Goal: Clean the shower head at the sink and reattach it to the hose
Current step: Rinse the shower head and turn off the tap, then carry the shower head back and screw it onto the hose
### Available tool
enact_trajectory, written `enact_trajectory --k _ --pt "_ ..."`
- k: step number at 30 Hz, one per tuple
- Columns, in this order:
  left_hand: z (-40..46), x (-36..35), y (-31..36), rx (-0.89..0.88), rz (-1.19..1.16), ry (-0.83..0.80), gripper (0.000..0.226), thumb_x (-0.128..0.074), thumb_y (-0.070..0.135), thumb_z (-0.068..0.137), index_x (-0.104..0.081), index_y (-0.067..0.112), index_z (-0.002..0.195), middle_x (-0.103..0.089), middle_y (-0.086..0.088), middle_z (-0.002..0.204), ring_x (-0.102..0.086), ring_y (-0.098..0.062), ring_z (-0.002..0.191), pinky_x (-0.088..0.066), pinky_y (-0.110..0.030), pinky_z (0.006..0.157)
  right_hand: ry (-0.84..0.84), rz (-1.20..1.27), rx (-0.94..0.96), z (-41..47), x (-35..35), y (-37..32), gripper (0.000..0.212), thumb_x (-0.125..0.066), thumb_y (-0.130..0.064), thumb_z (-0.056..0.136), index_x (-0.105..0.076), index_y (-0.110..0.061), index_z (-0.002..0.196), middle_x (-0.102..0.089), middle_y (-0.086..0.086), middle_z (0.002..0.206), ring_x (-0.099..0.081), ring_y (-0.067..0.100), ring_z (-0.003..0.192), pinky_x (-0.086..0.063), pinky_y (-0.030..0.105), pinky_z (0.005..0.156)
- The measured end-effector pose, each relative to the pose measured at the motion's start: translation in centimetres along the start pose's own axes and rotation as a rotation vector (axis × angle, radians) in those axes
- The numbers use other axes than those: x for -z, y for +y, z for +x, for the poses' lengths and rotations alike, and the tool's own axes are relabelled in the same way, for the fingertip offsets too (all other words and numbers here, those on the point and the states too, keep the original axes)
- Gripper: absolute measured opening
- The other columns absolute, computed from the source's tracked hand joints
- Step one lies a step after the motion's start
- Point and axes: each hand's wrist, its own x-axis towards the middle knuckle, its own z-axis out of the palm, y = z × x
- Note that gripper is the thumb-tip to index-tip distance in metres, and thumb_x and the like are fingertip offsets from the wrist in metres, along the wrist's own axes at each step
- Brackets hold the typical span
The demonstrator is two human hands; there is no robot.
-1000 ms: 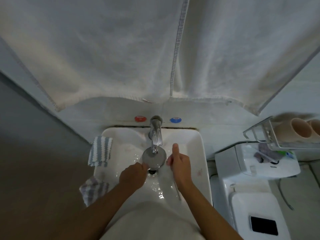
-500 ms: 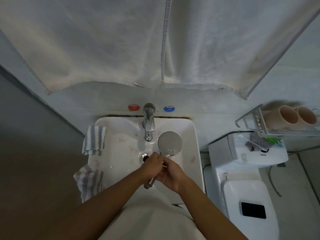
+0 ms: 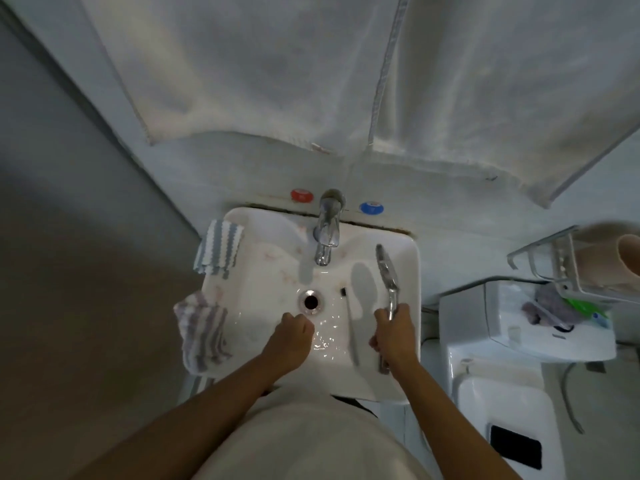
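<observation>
Basin floor of sink [image 3: 408,258] open around drain [image 3: 310,301]; faucet [image 3: 326,237] overhangs the rear, toothbrush [image 3: 350,327] lies right of centre, cloths [image 3: 217,247] drape left rim.

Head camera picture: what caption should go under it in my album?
Right hand holds the shower head edge-on over the sink; left hand is curled near the drain.
</observation>
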Motion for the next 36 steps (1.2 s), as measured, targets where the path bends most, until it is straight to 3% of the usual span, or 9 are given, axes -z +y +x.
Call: enact_trajectory --k 3,7,10,14,17,22,28,33,36 --pt "-0.4 0.1 -0.7 0.028 -0.036 0.018 0.028 -0.036 0.027 0.1 -0.056 0.01 0.108 -0.047 0.004 0.086 -0.057 -0.031 0.107 -0.043 -0.034 0.085 -0.057 0.011 -0.105 1.0 -0.2 1.2 0.014 -0.049 -0.014 0.099 -0.051 0.0 0.099 -0.051 0.011 0.065 -0.05 0.02 0.046 -0.04 0.028 0.043" --pt "-0.9 -0.3 -1.2 0.065 -0.09 0.031 0.045 -0.03 0.036 0.089 -0.059 0.004 0.102 -0.058 -0.008 0.102 -0.058 -0.031 0.103 -0.044 -0.035 0.086 0.057 -0.14 0.063 1.1 -0.7 2.4 0.026 -0.049 -0.027 0.101 -0.052 -0.007 0.084 -0.063 0.017 0.074 -0.06 0.029 0.059 -0.052 0.037 0.056" --pt "-1.3 -0.7 -1.5 0.094 -0.171 0.065 0.046 -0.032 0.035 0.085 -0.061 0.002 0.098 -0.062 -0.015 0.101 -0.059 -0.032 0.097 -0.045 -0.037 0.087 0.026 -0.122 -0.004 1.3 -0.8 2.6 0.04 -0.053 -0.037 0.099 -0.059 -0.003 0.079 -0.063 0.016 0.065 -0.06 0.027 0.054 -0.054 0.035 0.055" --pt "-1.9 -1.2 -2.0 0.119 -0.241 0.094 0.024 -0.04 0.018 0.096 -0.063 0.013 0.096 -0.061 -0.001 0.09 -0.057 -0.02 0.085 -0.044 -0.03 0.079 0.149 0.051 0.169 1.2 -0.3 1.6 0.047 -0.057 -0.045 0.095 -0.056 -0.004 0.074 -0.062 0.021 0.066 -0.062 0.032 0.058 -0.053 0.035 0.054" --pt "-2.1 -1.5 -2.9 0.133 -0.309 0.112 0.021 -0.042 0.013 0.095 -0.059 0.022 0.086 -0.061 0.001 0.085 -0.058 -0.017 0.079 -0.047 -0.032 0.079 0.095 0.216 0.028 1.6 -0.2 0.5 0.043 -0.061 -0.04 0.095 -0.053 -0.007 0.069 -0.052 0.014 0.057 -0.048 0.022 0.048 -0.04 0.024 0.041" --pt "-2.4 -0.9 -3.0 0.116 -0.384 0.137 0.022 -0.041 0.027 0.089 -0.061 0.021 0.083 -0.065 0.0 0.08 -0.059 -0.016 0.069 -0.048 -0.029 0.069 0.151 0.466 -0.024 1.8 -0.3 -0.8 0.036 -0.063 -0.016 0.089 -0.044 -0.018 0.059 -0.04 0.007 0.054 -0.035 0.017 0.044 -0.029 0.021 0.043" --pt "-1.6 1.5 -3.2 0.042 -0.426 0.134 0.031 -0.04 0.007 0.096 -0.062 0.015 0.077 -0.065 -0.005 0.073 -0.057 -0.017 0.06 -0.047 -0.024 0.061 0.144 0.475 -0.018 0.6 -0.3 -1.6 0.036 -0.062 -0.014 0.089 -0.041 -0.019 0.06 -0.037 0.005 0.054 -0.031 0.015 0.043 -0.027 0.023 0.044" --pt "-2.1 4.3 -4.2 0.0 -0.465 0.167 0.03 -0.043 0.002 0.093 -0.064 0.008 0.074 -0.062 -0.006 0.063 -0.054 -0.019 0.055 -0.044 -0.029 0.056 0.18 0.28 0.114 -1.7 -0.4 -1.1 0.045 -0.065 -0.014 0.09 -0.038 -0.017 0.054 -0.034 0.002 0.051 -0.031 0.016 0.049 -0.029 0.028 0.053" --pt "-3.0 5.7 -5.7 0.0 -0.513 0.192 0.03 -0.046 -0.001 0.092 -0.063 0.006 0.068 -0.055 -0.004 0.056 -0.047 -0.018 0.051 -0.037 -0.027 0.051 0.114 0.311 0.03 -3.1 -0.4 -0.5 0.038 -0.065 -0.018 0.09 -0.041 -0.015 0.061 -0.039 0.009 0.056 -0.034 0.017 0.048 -0.03 0.027 0.046"
